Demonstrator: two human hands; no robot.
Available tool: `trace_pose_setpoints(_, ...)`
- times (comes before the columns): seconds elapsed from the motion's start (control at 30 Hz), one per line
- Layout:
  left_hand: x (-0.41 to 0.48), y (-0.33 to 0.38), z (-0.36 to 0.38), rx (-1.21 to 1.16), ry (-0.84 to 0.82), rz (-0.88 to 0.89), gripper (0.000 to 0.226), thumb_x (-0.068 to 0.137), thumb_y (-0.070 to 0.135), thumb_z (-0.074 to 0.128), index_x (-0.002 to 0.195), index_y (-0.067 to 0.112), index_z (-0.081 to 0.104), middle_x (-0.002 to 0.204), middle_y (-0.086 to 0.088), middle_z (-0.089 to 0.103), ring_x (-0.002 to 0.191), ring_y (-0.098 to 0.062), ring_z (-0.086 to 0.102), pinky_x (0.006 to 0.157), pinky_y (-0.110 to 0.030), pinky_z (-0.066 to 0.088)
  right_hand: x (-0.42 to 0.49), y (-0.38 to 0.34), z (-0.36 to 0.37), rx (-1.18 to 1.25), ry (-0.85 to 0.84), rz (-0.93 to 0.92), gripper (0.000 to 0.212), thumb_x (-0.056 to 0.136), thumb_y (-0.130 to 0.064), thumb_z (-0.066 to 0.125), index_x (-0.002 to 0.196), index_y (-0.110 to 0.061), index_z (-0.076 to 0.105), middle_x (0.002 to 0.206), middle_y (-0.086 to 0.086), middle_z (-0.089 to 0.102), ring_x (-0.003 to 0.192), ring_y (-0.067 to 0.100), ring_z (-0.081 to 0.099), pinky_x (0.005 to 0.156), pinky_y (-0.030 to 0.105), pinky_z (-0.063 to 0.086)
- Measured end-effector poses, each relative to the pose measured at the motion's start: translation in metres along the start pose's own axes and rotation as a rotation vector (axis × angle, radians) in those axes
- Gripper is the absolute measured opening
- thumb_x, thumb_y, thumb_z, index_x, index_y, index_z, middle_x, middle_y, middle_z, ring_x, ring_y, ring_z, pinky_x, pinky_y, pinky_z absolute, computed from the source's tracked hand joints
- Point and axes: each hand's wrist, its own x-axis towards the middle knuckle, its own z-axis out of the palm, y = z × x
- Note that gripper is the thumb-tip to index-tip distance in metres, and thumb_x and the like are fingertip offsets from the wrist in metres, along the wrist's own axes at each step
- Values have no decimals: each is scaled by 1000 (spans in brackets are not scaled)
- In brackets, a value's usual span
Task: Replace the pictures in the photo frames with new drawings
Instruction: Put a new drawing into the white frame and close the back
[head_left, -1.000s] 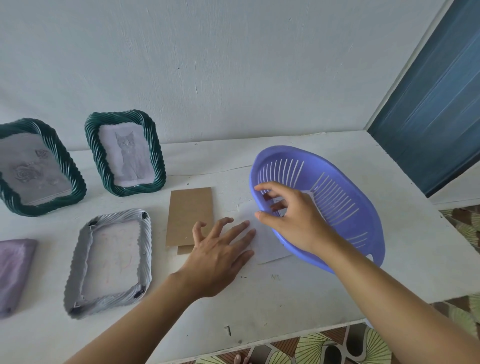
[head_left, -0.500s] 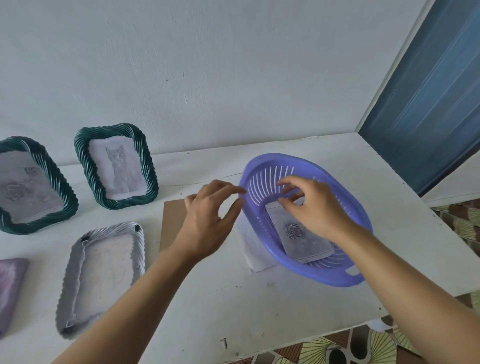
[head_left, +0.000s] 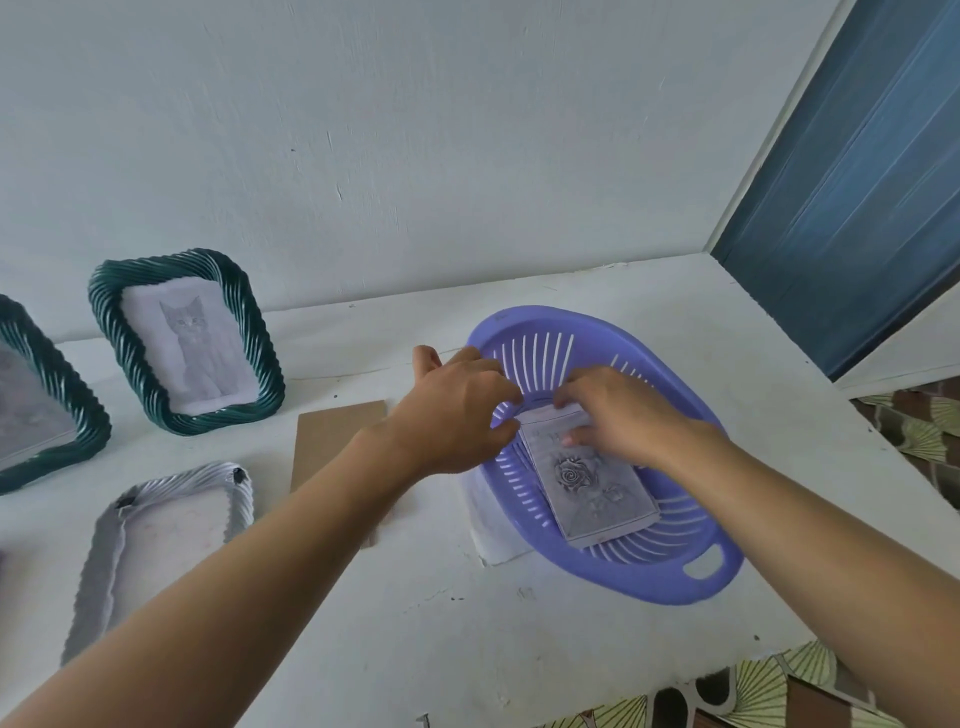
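One drawing stack (head_left: 592, 488) in the purple basket (head_left: 701, 384) is pinched by the left hand (head_left: 457, 415) and right hand (head_left: 618, 410). Two green frames (head_left: 187, 338) (head_left: 41, 405) are stood to the basket's left.

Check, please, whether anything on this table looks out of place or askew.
A white sheet lies trapped under the left edge of the purple basket, one corner sticking out. The grey frame lies flat rather than standing.

Looks like a home: rough whitewashed wall (head_left: 415, 130) at 12 o'clock, blue door (head_left: 857, 182) at 2, fan-patterned floor tiles (head_left: 763, 691) at 5, framed cat drawing (head_left: 187, 338) at 10, plastic basket (head_left: 613, 579) on painted table (head_left: 441, 623).
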Motion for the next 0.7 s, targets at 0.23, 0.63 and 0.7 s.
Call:
trace_pose_setpoints(0.23, 16, 2, -6, 158, -214, 33, 37, 91, 55, 54, 118, 32, 66, 109, 10, 62, 114, -17, 45, 92, -47, 29, -4, 0, -2, 36, 113, -68, 24, 80, -18, 79, 95, -20, 61, 104, -4, 56, 100, 17, 51, 71, 31, 40)
trace_pose_setpoints(0.63, -4, 14, 4, -360, 164, -159, 15, 96, 36, 61, 110, 32, 63, 87, 18, 66, 87, -3, 58, 91, -38, 29, -21, -14, -23, 814, 480, 88, 7, 87, -11, 72, 86, -18, 70, 86, -7, 71, 86, 7, 66, 74, 25, 49)
trace_pose_setpoints(0.7, -8, 15, 3, -506, 211, -223, 11, 95, 33, 62, 106, 33, 63, 83, 19, 70, 75, 5, 56, 92, -37, 35, -22, -20, -25, 942, 540, 117, 6, 86, -12, 74, 87, -16, 69, 89, -3, 72, 84, 15, 67, 71, 31, 52)
